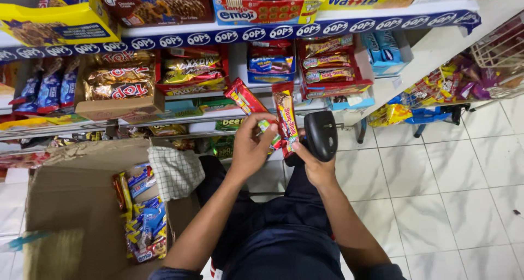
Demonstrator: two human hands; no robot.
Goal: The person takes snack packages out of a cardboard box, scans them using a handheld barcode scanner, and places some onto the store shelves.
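My left hand (pixel 251 147) grips long red snack packets (pixel 244 97), fanned out in front of the shelves. A second red and yellow packet (pixel 285 115) stands upright between both hands. My right hand (pixel 313 165) holds a black handheld scanner (pixel 321 134), its head pointing up beside the packets. Both hands are close together above my dark trousers.
An open cardboard box (pixel 71 203) at the left holds several snack packs (pixel 144 220) and a checked cloth (pixel 176 172). Shelves (pixel 305 28) full of wafer and chocolate boxes fill the top. A wire basket (pixel 499 50) with snacks stands at the right on white floor tiles (pixel 453 198).
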